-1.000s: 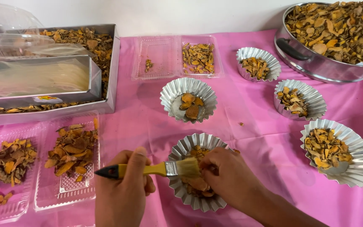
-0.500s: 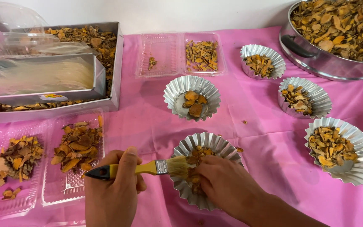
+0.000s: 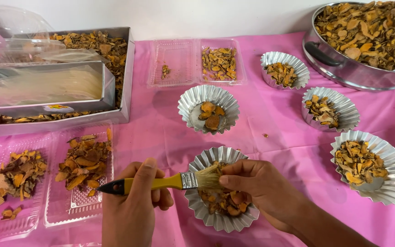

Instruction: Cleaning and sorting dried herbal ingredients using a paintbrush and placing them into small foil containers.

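Left hand (image 3: 131, 208) is wrapped around the yellow handle of a small paintbrush (image 3: 161, 183), held level with its bristles pointing right. Right hand (image 3: 259, 190) is curled over the bristle tips, fingertips pinched together there; what they pinch is hidden. Both hover above a fluted foil cup (image 3: 222, 190) of orange-brown dried slices on the pink tablecloth (image 3: 275, 114). Just left lie clear plastic trays (image 3: 46, 183) of similar pieces; more filled foil cups sit beyond.

The right hand (image 3: 261, 192) hides its piece (the steel pot (image 3: 344, 68) is edge-cropped).
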